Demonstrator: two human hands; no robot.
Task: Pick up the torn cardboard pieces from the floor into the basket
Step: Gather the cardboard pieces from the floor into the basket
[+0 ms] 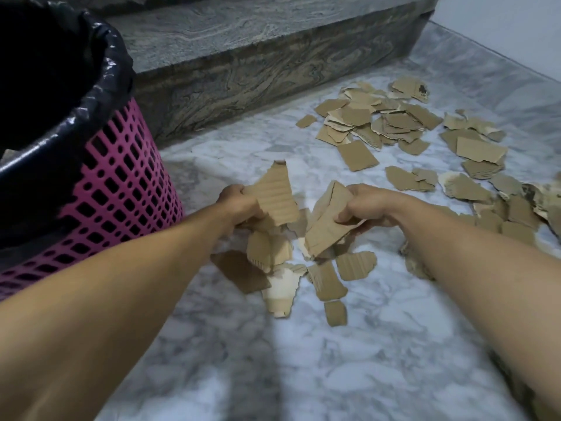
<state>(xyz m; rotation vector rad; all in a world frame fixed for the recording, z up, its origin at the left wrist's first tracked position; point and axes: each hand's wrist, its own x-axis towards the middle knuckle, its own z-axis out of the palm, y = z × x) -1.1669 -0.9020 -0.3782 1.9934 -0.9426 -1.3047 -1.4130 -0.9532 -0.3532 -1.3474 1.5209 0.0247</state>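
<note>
Two bare forearms reach over a grey-veined marble floor [349, 360], each grip clenched on brown corrugated cardboard: the left hand [239, 205] holds a jagged ribbed piece [274, 196], the right hand [368, 203] a folded one [326, 229]. Right of the pink basket [121, 189], lined in black plastic, torn cardboard pieces [394, 126] litter the floor below a stone step [243, 65]. One far scrap carries an unreadable black mark.
</note>
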